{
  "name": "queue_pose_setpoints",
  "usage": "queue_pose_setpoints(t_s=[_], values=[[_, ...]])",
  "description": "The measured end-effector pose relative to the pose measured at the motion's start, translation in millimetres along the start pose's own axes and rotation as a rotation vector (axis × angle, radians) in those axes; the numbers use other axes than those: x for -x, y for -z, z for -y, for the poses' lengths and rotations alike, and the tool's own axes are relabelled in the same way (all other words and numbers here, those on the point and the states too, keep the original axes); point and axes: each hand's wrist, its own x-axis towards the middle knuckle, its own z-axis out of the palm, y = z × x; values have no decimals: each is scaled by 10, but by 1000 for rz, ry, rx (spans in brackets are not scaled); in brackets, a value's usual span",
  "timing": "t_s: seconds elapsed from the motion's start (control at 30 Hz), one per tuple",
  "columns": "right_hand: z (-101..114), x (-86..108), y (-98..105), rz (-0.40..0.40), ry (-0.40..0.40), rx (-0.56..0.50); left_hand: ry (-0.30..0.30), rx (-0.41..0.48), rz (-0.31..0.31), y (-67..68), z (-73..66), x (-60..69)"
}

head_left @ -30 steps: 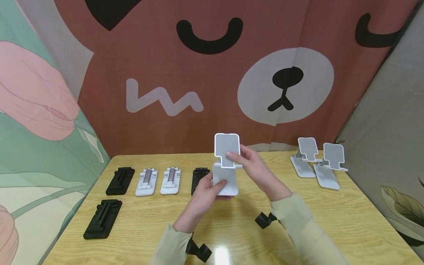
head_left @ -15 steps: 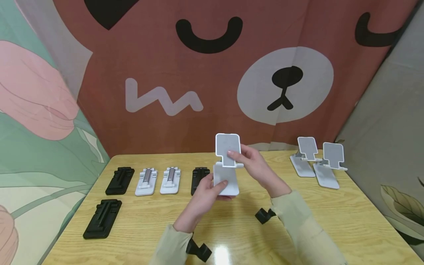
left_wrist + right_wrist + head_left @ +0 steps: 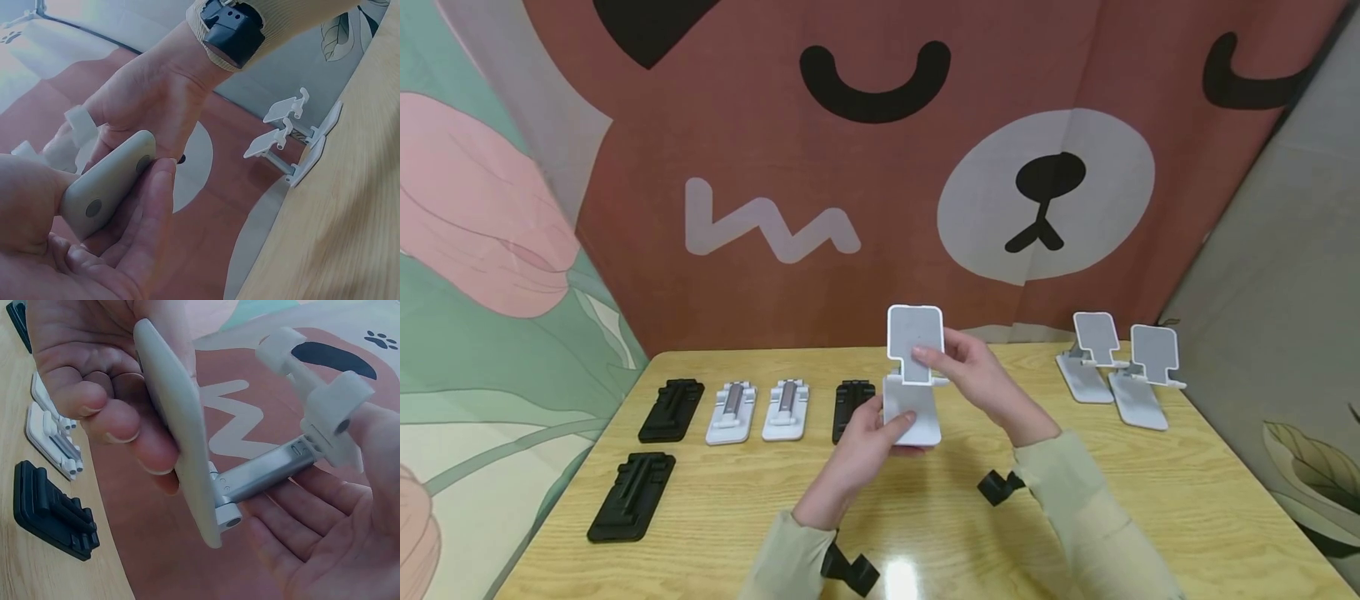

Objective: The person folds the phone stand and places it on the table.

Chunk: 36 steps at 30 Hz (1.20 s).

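Note:
A white folding phone stand [image 3: 921, 429], unfolded, is held up off the table in both hands. My left hand [image 3: 861, 437] grips its base, thumb on the top face and fingers underneath. Two round pads show on the underside of the base [image 3: 112, 181] in the left wrist view. My right hand [image 3: 981, 379] holds the upper plate [image 3: 913, 321], with the thumb on its grey face and the fingers behind. The right wrist view shows the silver arm [image 3: 269, 475] raised between base and plate, with right fingers beside it.
Two unfolded white phone stands [image 3: 1138, 400] stand at the table's back right. On the left lie folded stands: two white [image 3: 786, 412], and black ones at the far left [image 3: 672, 412], front left [image 3: 632, 500] and behind my left hand [image 3: 852, 404]. A printed cloth [image 3: 737, 300] hangs behind the table.
Both hands keep their grip and stay almost in place. The held phone stand's upper plate has shifted only very slightly; the other stands have not moved.

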Motion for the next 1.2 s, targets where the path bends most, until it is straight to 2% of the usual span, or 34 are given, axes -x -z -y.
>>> queue_pose_setpoints(t_s=[0.37,0.67,1.0,1.2], values=[[-87,-26,-21,-64,45,58,17,7,5,-30,-21,14],[-80,-32,-46,-110,81,76,5,27,9,-45,-5,14],[-80,-34,-47,-107,88,86,9,31,16,-46,6,20],[-55,-57,-68,-94,67,95,20,27,-17,-48,8,4]])
